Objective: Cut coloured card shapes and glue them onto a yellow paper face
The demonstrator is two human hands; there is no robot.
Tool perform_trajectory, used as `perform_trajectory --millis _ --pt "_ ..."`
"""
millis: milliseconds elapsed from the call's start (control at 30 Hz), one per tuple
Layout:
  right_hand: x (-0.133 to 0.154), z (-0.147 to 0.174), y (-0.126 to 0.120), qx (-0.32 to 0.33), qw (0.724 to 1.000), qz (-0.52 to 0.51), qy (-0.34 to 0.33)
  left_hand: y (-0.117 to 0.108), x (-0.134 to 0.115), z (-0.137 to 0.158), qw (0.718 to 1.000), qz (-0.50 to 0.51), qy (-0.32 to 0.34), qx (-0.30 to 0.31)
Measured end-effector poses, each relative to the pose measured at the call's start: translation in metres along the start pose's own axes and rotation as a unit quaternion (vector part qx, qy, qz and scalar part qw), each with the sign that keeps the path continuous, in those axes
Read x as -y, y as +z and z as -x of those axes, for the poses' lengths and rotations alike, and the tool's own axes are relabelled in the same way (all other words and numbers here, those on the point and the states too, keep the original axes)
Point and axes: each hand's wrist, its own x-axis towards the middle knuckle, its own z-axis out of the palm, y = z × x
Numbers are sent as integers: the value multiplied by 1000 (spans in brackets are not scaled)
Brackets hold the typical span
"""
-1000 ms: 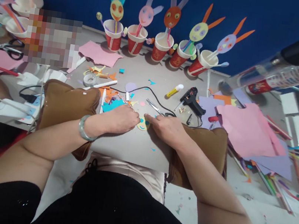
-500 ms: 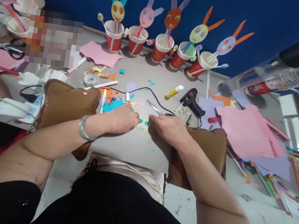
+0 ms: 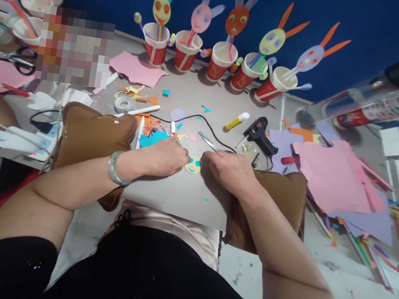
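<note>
A round yellow paper face (image 3: 193, 165) with blue eyes and a blue mouth lies on the table between my hands. My left hand (image 3: 170, 158) is closed, its fingertips at the face's left edge. On the other side my right hand (image 3: 232, 170) has its fingers curled and pressed together close to the right edge; whatever is in them is hidden. Small scissors (image 3: 208, 142) lie just beyond my right fingers. Blue paper (image 3: 153, 139) and orange scraps lie past my left hand.
Several red-and-white cups (image 3: 187, 53) with paper rabbit heads line the back. A black glue gun (image 3: 261, 136) and a yellow glue stick (image 3: 236, 121) lie at right. Brown cushions (image 3: 97, 134) sit under my forearms. Pink paper (image 3: 334, 174) is at far right, a power strip at left.
The view has shifted slightly, so the cups and tools appear a little farther right. Both hands stay beside the yellow face, with hardly any movement.
</note>
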Motion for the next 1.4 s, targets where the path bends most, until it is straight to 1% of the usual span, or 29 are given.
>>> perform_trajectory --millis 100,200,400,567,900,967,1100,1200,1333,1400 --pt "0 0 1 6 1000 -5 -6 1 0 0 1000 3 -1 -7" --pt "-1 -1 3 -10 1000 -7 -2 1 1 -1 1000 -2 2 -6" --pt "-2 -2 7 -36 999 -10 -14 0 0 -1 1000 -4 -2 -4" --pt "-3 -2 9 -28 1000 -11 -10 1 0 0 1000 -12 7 -24" --pt "-2 -1 6 0 1000 7 -19 1 0 1 999 -25 9 -28" --pt "-1 -1 6 -4 1000 10 -18 -1 0 1 999 -26 9 -21" --pt "-1 -1 7 -17 999 4 -37 -3 -1 1 1000 -25 5 -9" --pt "-1 -2 8 -16 1000 10 -22 -2 0 1 1000 -18 6 -16" --pt "1 -1 8 -23 999 5 -40 1 0 1 1000 -7 3 -21" --pt "2 0 8 -32 999 3 -27 2 -1 1 1000 -2 1 -14"
